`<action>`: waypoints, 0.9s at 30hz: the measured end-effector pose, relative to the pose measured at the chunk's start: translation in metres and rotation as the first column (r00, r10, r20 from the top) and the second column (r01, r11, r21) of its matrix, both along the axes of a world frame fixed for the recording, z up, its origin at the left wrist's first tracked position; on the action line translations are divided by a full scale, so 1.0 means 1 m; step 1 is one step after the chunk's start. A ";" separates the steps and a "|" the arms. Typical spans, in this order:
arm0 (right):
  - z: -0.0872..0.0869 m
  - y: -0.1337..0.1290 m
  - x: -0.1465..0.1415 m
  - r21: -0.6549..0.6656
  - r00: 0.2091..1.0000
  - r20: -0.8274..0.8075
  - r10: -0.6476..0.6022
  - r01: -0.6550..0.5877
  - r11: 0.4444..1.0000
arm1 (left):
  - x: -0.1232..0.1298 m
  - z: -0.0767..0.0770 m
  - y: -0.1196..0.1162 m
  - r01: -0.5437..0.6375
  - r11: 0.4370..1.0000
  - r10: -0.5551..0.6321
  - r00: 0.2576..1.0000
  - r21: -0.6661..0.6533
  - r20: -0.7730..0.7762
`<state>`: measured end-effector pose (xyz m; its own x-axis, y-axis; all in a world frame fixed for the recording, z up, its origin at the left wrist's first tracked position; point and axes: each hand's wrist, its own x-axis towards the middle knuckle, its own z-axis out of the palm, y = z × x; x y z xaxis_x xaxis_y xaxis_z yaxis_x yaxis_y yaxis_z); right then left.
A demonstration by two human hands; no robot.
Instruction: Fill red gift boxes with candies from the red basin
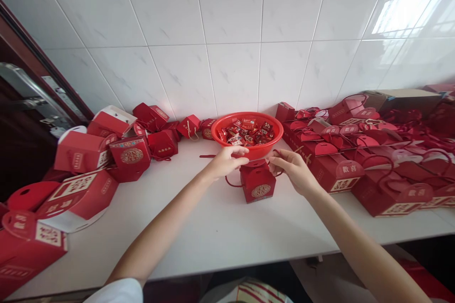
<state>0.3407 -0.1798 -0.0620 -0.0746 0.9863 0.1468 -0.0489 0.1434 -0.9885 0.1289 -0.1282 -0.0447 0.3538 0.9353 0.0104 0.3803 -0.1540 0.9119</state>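
Note:
A small red gift box (259, 183) with a round gold emblem stands upright on the white table, between my hands. My left hand (229, 160) is at its upper left, thumb and forefinger apart with nothing visible between them. A dark red cord (232, 183) loops out from the box's left side and passes up behind that hand. A dark red strip (206, 156) shows left of the same hand; whether it belongs to the cord is hidden. At the box's upper right, my right hand (292, 169) pinches the cord, which curls around its fingertips.
Behind the box sits a red plastic basket (217, 137) of small red-wrapped packets (249, 125). Red gift boxes crowd the left side (131, 156) and the right side (336, 170). A tiled wall (231, 71) closes off the back; a door handle (31, 99) is at left.

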 end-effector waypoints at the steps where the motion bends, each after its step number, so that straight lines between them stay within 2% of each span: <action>1: 0.004 0.001 0.002 0.008 1.000 0.014 -0.004 0.004 1.000 | -0.003 0.008 -0.001 0.017 0.999 -0.014 0.998 -0.049 0.066; 5: 0.022 0.007 0.009 0.043 0.992 0.123 -0.014 0.009 0.999 | -0.010 0.040 -0.009 0.103 0.987 -0.063 0.953 -0.123 0.297; 8: 0.033 0.008 0.007 0.058 0.973 0.231 -0.004 -0.010 0.998 | -0.004 0.054 -0.016 0.190 0.975 -0.131 0.912 -0.119 0.389; 11: 0.040 0.008 0.000 0.076 0.961 0.275 0.012 -0.034 0.997 | 0.012 0.060 -0.022 0.237 0.968 -0.182 0.896 -0.089 0.405; 14: 0.045 0.006 -0.008 0.138 0.945 0.328 -0.014 -0.033 0.990 | 0.030 0.062 -0.025 0.251 0.966 -0.220 0.917 -0.054 0.333; 17: 0.045 0.006 -0.012 0.215 0.918 0.385 -0.092 0.007 0.977 | 0.042 0.064 -0.027 0.250 0.968 -0.247 0.943 0.014 0.222; 21: 0.036 0.011 -0.010 0.260 0.915 0.358 -0.188 0.096 0.961 | 0.046 0.058 -0.025 0.278 0.951 -0.295 0.948 0.138 0.120; 23: 0.031 0.014 -0.007 0.247 0.918 0.318 -0.236 0.160 0.956 | 0.044 0.050 -0.023 0.233 0.949 -0.249 0.967 0.211 0.050; 27: 0.028 0.013 -0.003 0.166 0.946 0.194 -0.261 0.231 0.959 | 0.040 0.027 -0.021 0.104 0.934 -0.061 0.989 0.342 -0.134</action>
